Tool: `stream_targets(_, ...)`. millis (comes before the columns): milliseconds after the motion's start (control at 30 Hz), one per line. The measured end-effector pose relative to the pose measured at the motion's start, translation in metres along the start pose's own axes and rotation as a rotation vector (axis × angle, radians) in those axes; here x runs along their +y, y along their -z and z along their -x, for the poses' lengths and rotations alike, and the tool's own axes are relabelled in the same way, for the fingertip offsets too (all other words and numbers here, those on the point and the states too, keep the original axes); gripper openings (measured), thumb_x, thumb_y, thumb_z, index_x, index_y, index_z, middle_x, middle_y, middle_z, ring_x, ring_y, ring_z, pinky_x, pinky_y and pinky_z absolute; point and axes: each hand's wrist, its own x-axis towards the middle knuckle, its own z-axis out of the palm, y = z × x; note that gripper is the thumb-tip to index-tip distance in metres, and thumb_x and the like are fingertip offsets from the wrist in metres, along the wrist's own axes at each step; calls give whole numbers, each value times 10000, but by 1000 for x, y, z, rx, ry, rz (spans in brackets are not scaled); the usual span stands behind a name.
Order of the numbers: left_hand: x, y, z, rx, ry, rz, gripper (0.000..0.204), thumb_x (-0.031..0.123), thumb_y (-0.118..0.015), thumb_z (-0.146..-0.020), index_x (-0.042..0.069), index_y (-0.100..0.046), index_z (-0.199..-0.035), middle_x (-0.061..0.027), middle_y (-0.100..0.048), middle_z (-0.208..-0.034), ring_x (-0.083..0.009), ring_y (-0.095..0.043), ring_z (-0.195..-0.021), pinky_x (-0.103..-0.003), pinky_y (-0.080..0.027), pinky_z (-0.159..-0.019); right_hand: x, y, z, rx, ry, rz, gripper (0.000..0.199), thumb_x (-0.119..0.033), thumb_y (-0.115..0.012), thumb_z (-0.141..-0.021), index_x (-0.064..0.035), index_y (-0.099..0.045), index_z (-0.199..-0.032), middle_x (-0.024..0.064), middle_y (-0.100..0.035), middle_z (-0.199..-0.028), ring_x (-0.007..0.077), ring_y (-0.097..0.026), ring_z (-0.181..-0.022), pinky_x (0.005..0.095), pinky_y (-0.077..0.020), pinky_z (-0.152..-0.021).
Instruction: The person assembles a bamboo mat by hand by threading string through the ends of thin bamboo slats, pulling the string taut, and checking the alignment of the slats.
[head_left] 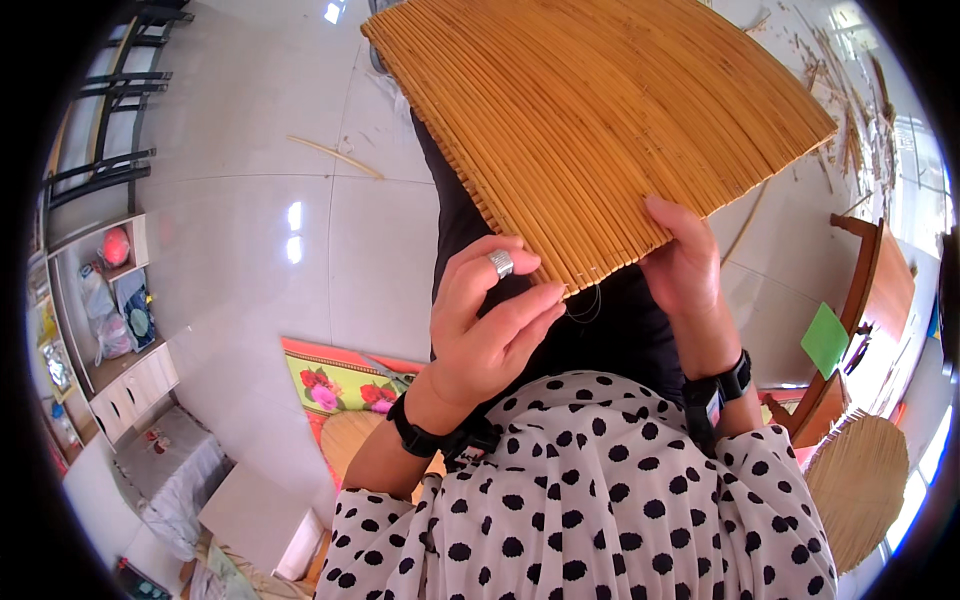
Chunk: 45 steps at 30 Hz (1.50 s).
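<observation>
A large brown mat of thin bamboo-like strips point(610, 110) slants across my lap, its narrow corner toward me. At that corner my left hand point(480, 335) is closed, thumb and fingertips pinching the edge. It wears a wide silver ring point(501, 263). My right hand point(685, 265) grips the near edge farther right, thumb on top and the other fingers mostly hidden beneath. Between the hands, a fine loop of thread point(598, 304) hangs from the edge. Whether my left fingertips also hold thread or a needle, I cannot tell.
A red-bordered floral cloth point(300, 365) lies on the floor at left, with scissors point(388, 370) by its edge. A loose strip point(335, 155) and scattered scraps point(850, 125) lie farther off. At right are wooden furniture point(885, 300) and a round woven piece point(858, 490); shelves point(130, 385) stand left.
</observation>
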Motion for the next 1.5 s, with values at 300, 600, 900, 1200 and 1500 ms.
stream_targets(300,5,4,-8,-64,-204,-131,264,-15,-736,-657,60,-668,-900,-96,-588,-1010,-290,-616,-881,-347,-534,-653,0,3,-4,-67,-27,-42,311,-175,-562,-878,14,-543,-1125,81,-620,-886,143,-578,-667,253,-430,-518)
stream_targets(600,17,55,15,-243,-148,-81,209,-25,-696,-688,34,-644,-882,-107,-614,-988,-304,-625,-821,-374,-537,-664,4,2,-4,-125,5,-9,299,-172,-578,-863,10,-549,-1099,70,-602,-847,136,-550,-651,250,-411,-519)
stream_targets(900,-10,78,9,-230,416,-506,293,39,-644,-821,14,-603,-1111,-189,-599,-1152,-348,-581,-1078,-384,-481,-882,10,6,-10,-116,-24,-21,310,-170,-582,-857,18,-552,-1102,76,-606,-844,147,-557,-652,254,-421,-509)
stream_targets(1200,20,22,-12,-389,1206,837,269,169,-481,-963,-31,-582,-1111,-98,-648,-965,-175,-622,-842,-298,-490,-797,18,6,-10,-150,-54,-35,354,-156,-560,-863,24,-514,-1164,90,-594,-935,159,-563,-721,267,-437,-549)
stream_targets(1500,15,21,-15,-418,1129,838,249,193,-508,-984,-30,-588,-1061,-72,-627,-902,-116,-582,-745,-247,-487,-695,23,19,-13,-276,-53,-188,521,-137,-530,-868,55,-423,-1340,184,-528,-1304,291,-547,-1179,403,-458,-981)
